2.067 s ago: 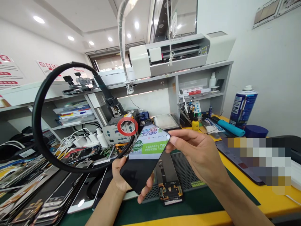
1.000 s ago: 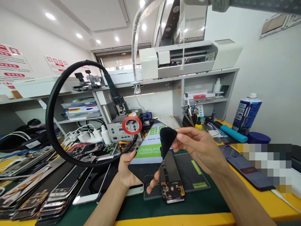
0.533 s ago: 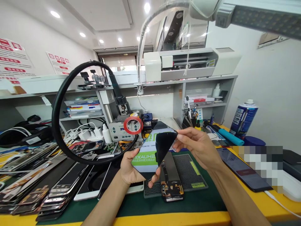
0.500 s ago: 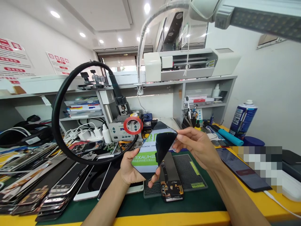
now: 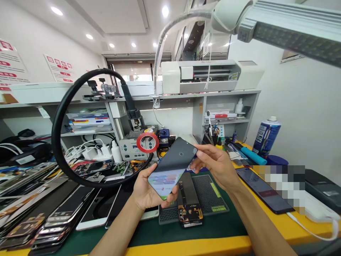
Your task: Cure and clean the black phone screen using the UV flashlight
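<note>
A dark, glossy phone [image 5: 174, 163] is tilted between my hands, above the bench. Whether it is a whole phone or only its screen part, I cannot tell. Pale and coloured reflections cover its lower half. My left hand [image 5: 146, 186] grips its lower end, thumb on the left edge and fingers curled round the lower right side. My right hand [image 5: 215, 163] is closed at its upper right corner, thumb and forefinger at the edge. Below lies an opened phone part [image 5: 190, 199] with gold and black ribbon pieces, on a grey perforated mat [image 5: 211, 193].
Stacked phone screens [image 5: 61, 220] crowd the left. A black hose [image 5: 55, 142] loops over them beside a soldering station [image 5: 135, 148] and a red tape roll [image 5: 147, 142]. At right are a phone [image 5: 266, 192] with a white cable and a spray can [image 5: 266, 137]. A lamp [image 5: 293, 39] hangs overhead.
The phone has tilted between my hands: green and white mirrored lettering showed on it before, and now its upper half looks plain dark. The view has shifted slightly right.
</note>
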`<state>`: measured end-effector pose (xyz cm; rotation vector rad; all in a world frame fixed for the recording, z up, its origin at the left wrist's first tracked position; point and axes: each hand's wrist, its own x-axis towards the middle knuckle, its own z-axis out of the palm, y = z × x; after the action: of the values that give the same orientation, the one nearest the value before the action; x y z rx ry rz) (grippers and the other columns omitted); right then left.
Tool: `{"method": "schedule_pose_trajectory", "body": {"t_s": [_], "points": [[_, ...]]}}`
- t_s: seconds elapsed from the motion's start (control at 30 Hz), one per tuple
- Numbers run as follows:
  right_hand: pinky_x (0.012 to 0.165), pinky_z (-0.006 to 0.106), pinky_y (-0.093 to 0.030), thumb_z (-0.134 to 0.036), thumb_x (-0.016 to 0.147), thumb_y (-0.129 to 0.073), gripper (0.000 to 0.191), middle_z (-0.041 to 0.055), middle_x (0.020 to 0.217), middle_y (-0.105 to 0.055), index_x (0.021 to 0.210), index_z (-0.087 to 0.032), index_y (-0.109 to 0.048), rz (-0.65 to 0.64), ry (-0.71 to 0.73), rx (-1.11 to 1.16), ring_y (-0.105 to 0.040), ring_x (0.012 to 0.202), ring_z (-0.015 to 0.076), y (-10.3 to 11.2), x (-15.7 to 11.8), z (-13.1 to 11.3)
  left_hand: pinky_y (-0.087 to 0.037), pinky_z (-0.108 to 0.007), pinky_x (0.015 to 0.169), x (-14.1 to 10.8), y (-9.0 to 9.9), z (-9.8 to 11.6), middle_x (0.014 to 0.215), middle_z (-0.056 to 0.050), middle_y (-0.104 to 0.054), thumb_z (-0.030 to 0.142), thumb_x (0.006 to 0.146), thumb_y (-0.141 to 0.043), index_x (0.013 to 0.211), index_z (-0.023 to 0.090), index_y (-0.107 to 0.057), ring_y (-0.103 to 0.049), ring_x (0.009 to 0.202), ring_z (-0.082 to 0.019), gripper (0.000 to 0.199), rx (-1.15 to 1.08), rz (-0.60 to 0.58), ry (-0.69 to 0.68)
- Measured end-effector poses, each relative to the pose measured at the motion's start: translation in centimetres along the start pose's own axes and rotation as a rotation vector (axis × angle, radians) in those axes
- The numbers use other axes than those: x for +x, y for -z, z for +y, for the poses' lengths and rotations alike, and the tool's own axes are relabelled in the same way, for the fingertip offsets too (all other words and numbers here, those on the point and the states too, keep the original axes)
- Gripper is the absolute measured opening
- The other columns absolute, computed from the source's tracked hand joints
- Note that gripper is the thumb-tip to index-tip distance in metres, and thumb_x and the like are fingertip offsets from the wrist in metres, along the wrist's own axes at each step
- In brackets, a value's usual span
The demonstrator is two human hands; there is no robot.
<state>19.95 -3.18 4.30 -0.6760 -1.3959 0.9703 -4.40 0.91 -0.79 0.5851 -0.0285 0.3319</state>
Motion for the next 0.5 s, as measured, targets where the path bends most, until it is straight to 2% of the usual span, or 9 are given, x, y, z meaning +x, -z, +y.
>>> {"method": "schedule_pose_trajectory", "body": {"t_s": [0.23, 0.5], "points": [[0.054, 0.03, -0.06, -0.041, 0.089, -0.07, 0.03, 0.0051, 0.073, -0.07, 0.108, -0.017, -0.069, 0.081, 0.067, -0.137, -0.072, 0.068, 0.0227, 0.0, 0.2, 0.7, -0.028, -0.024, 0.053, 0.5, -0.8, 0.3, 0.086, -0.013, -0.057, 0.059, 0.097, -0.035, 0.11, 0.009, -0.062, -0.054, 0.069, -0.02, 0.058, 0.067, 0.142, -0.028], [0.053, 0.029, -0.059, -0.043, 0.089, -0.069, 0.029, 0.0038, 0.075, -0.068, 0.103, -0.018, -0.066, 0.105, 0.057, -0.161, -0.072, 0.068, 0.022, -0.4, 0.3, 0.9, -0.024, -0.023, 0.051, 0.7, -1.5, 0.4, 0.083, -0.012, -0.054, 0.056, 0.098, -0.034, 0.107, 0.012, -0.061, -0.051, 0.067, -0.019, 0.053, 0.075, 0.193, -0.027]]}}
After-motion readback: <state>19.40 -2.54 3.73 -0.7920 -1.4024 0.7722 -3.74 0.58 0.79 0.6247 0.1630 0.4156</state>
